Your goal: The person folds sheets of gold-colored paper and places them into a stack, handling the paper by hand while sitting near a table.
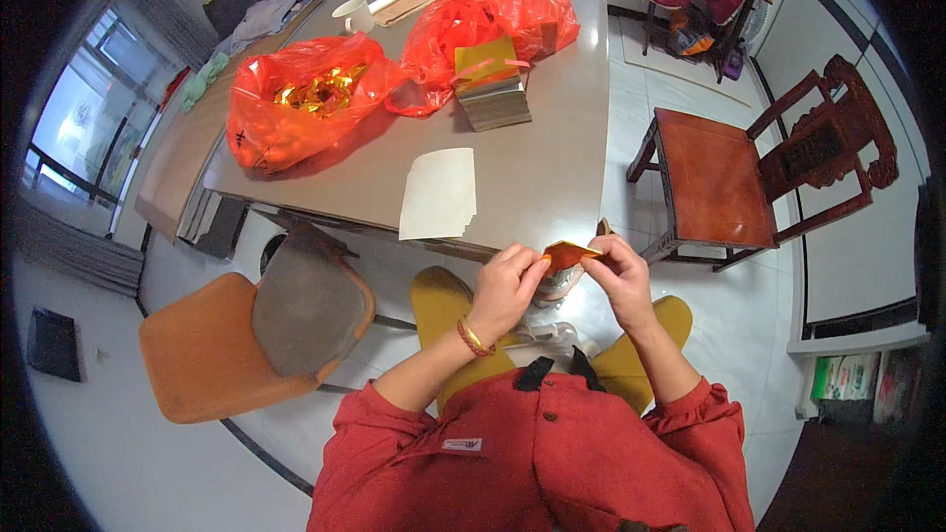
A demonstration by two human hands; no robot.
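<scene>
A piece of gold foil paper [569, 255], partly folded, is held in the air just off the table's near edge. My left hand [508, 287] pinches its left end between thumb and fingers. Its right end is gripped by my right hand [623, 277]. Beyond my hands, a few white paper sheets [439, 193] lie loosely stacked at the table's edge. Farther back stands a thick stack of foil paper [494, 105], its gold top sheet crossed by a pink band. To the left, an open red plastic bag [273, 122] holds several shiny gold foil pieces [323, 92].
Another red plastic bag [484, 11] slumps on the grey table [558, 162] behind the stack. A white mug [353, 15] stands near the back. An orange-and-grey chair [222, 355] is at my left, a carved wooden chair [713, 177] at my right.
</scene>
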